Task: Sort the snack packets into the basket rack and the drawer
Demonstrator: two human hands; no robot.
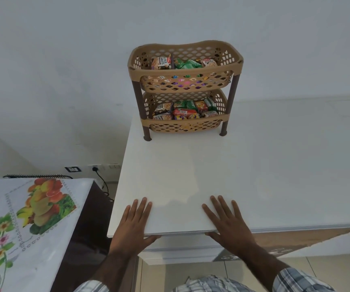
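Observation:
A tan two-tier basket rack (185, 71) with dark brown legs stands at the back of a white cabinet top (191, 175), against the wall. Its upper basket holds several snack packets (185, 63), and its lower basket holds several more snack packets (185, 111). My left hand (135, 223) lies flat on the cabinet top's front edge, fingers straight, thumb hanging over the edge. My right hand (227, 222) lies flat the same way a little to the right. Neither hand holds anything. A white drawer front (182, 250) shows below the edge, between my wrists.
To the left stands a dark unit covered by a white cloth (22, 224) printed with fruit and flowers. Wall sockets (94, 168) with a black cable sit low on the wall behind it. A white ledge (306, 165) runs along to the right.

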